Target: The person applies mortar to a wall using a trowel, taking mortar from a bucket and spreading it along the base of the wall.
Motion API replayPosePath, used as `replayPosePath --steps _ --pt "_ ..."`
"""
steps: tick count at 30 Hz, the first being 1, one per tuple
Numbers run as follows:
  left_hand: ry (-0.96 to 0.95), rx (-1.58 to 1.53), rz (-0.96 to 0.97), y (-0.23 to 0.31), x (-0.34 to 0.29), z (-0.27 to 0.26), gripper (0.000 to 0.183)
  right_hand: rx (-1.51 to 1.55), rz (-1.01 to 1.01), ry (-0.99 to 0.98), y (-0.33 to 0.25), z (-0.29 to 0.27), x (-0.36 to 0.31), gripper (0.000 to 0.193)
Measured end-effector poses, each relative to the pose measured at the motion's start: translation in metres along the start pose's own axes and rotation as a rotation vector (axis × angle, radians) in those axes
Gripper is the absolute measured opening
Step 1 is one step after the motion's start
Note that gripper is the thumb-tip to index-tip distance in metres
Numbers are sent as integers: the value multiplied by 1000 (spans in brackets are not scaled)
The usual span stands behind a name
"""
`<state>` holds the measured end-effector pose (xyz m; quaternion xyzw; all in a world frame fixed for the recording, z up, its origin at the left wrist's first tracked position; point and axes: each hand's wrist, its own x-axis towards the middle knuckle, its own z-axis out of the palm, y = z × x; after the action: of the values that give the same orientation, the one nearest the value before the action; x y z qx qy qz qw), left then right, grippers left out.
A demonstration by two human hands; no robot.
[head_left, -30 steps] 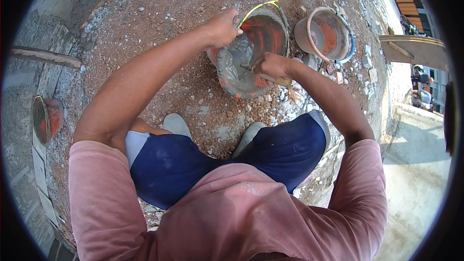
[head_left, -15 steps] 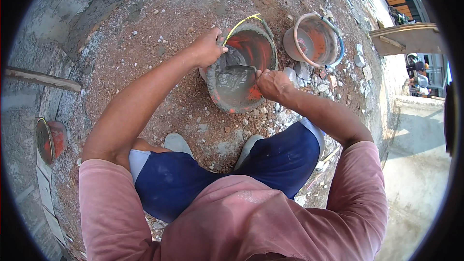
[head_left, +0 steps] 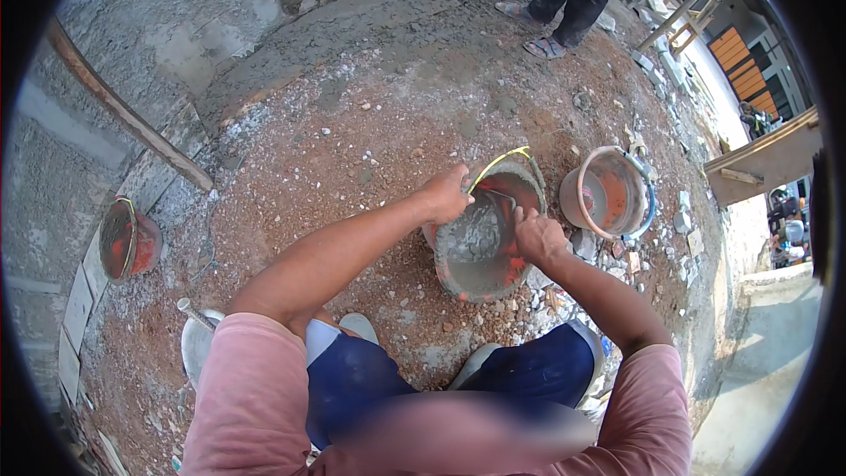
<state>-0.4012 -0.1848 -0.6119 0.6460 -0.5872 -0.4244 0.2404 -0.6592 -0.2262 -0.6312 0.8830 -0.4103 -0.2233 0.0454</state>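
Reddish gravel ground (head_left: 388, 145): I see left fingers (head_left: 461, 177) curled on a mortar-crusted, round orange bucket (head_left: 522, 181); closed right fingers (head_left: 526, 222) hold a metal-shanked tool (head_left: 509, 200) reaching left.

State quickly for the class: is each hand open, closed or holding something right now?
Left hand: closed on the rim of the bucket.
Right hand: closed, holding a trowel.

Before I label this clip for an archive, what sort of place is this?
Likely an outdoor building site: the middle bucket holds wet-looking grey mix, rubble lies on bare dirt, and a rough grey wall stands at the left.
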Motion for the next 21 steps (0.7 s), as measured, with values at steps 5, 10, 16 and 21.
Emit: replayPosePath --steps 5,10,16,21 --pt "-43 30 3 -4 1 2 48 15 -21 -137 -12 26 -24 35" --pt "-21 -39 35 -14 12 8 49 203 -213 -443 -23 -1 -32 34" --pt "-27 10 36 -14 11 9 46 9 -108 -138 9 -91 -25 29" --pt "-43 8 6 -11 13 12 44 -46 -153 -285 46 -70 -24 28"
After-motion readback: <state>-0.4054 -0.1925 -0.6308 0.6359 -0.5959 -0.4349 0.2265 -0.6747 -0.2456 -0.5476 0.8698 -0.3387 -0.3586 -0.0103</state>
